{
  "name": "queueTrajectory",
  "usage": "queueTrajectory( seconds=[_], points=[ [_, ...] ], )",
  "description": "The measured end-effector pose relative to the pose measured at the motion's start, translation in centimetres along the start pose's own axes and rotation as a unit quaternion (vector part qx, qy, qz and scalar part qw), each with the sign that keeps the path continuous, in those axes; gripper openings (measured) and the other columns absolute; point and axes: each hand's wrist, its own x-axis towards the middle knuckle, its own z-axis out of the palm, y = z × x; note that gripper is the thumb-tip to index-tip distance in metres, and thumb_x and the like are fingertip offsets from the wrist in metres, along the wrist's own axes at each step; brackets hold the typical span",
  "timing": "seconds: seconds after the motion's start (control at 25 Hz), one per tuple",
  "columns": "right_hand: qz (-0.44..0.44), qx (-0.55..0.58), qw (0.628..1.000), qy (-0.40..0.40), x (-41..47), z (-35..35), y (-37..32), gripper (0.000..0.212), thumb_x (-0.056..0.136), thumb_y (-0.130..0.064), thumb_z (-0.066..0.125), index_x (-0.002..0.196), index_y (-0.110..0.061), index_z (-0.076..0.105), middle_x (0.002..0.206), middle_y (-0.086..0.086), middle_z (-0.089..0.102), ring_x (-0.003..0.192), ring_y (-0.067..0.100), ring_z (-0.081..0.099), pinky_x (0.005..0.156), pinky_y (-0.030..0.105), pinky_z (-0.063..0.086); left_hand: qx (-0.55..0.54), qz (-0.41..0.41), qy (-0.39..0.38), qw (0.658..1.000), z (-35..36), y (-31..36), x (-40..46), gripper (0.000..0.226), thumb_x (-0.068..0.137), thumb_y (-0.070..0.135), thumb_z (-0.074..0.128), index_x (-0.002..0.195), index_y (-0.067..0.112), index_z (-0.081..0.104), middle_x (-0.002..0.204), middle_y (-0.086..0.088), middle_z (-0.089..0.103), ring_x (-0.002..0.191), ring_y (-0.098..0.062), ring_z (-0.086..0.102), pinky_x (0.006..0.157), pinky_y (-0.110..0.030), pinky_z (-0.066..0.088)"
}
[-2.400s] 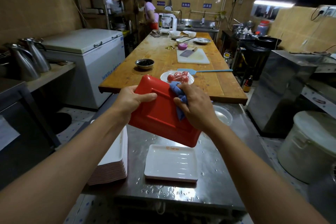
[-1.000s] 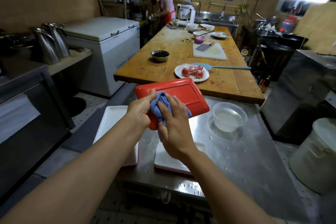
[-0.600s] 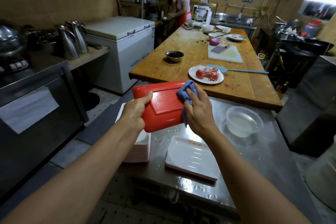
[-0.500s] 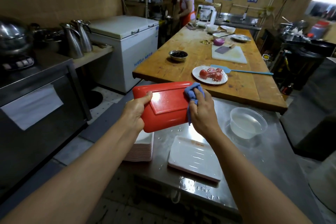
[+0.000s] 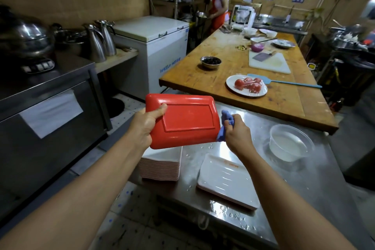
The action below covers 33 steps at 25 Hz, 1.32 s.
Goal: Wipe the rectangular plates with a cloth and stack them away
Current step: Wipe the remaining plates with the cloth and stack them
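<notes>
Nearest you, on the wet steel counter [image 5: 294, 199], a white rectangular plate [image 5: 225, 180] lies face up, below and to the right of the red plate [image 5: 188, 122] you hold in the air. Just under the red plate's lower left corner sits the stack of wiped plates [image 5: 160, 166], partly covered by it.

Your left hand [image 5: 144, 126] is closed on the red plate's left short edge, thumb on the underside that faces you and fingers out of sight behind. Your right hand [image 5: 237, 132] is bunched tight around the blue cloth [image 5: 225, 124], which touches the plate's right edge.

The plate looks stiff, light and glossy, probably melamine, so damp it will likely slide; pinch it by the rim rather than the flat panel. The cloth is soft and will fold round an edge.

Beyond the red plate to the right stands a clear tub [image 5: 290, 144], and farther off the wooden table [image 5: 239, 79]. You cannot see the plate's eating face, nor whether it is dry.
</notes>
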Motion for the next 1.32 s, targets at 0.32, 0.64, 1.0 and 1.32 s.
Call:
queueTrajectory(
  seconds=[0.32,0.64,1.0,1.32],
  points=[
    [-0.022,0.017,0.999,-0.023,-0.5,1.2,-0.7,0.024,0.099,-0.018,0.037,0.117,-0.009,0.049,0.099,0.004,0.054,0.082,0.017,0.049,0.057,0.014,0.032,0.523,0.427,-0.012,0.737,-2.3,-1.3,1.4,0.019,0.08,0.026,0.072,0.092,0.012,0.069,0.079,-0.001,0.064,0.071,-0.02,0.06,0.063,-0.033,0.049],
    [-0.023,0.022,0.998,-0.045,-1.7,2.2,0.4,0.024,0.1,-0.018,0.037,0.118,-0.008,0.049,0.101,0.007,0.056,0.085,0.018,0.051,0.065,0.022,0.036,0.675,0.517,-0.055,0.524,-4.1,-6.6,0.5,0.023,0.065,0.002,0.08,0.062,0.008,0.058,0.059,-0.006,0.051,0.052,-0.024,0.052,0.032,-0.025,0.034],
    [-0.001,0.022,0.999,-0.041,-2.1,2.4,2.3,0.022,0.099,-0.019,0.038,0.112,-0.008,0.051,0.099,0.008,0.058,0.084,0.019,0.052,0.067,0.027,0.036,0.71,0.44,-0.117,0.537,-5.5,-9.7,0.6,0.041,0.035,0.003,0.092,0.054,0.009,0.057,0.055,-0.004,0.054,0.046,-0.02,0.051,0.032,-0.019,0.033],
    [0.042,0.051,0.997,-0.041,-2.5,2.7,4.8,0.022,0.097,-0.018,0.037,0.114,-0.012,0.049,0.105,0.01,0.065,0.094,0.026,0.06,0.085,0.041,0.05,0.725,0.409,-0.109,0.544,-5.6,-10.3,2.9,0.049,0.052,0.046,0.086,0.063,0.008,0.058,0.068,-0.003,0.058,0.06,-0.021,0.054,0.037,-0.026,0.038]
  ],
)
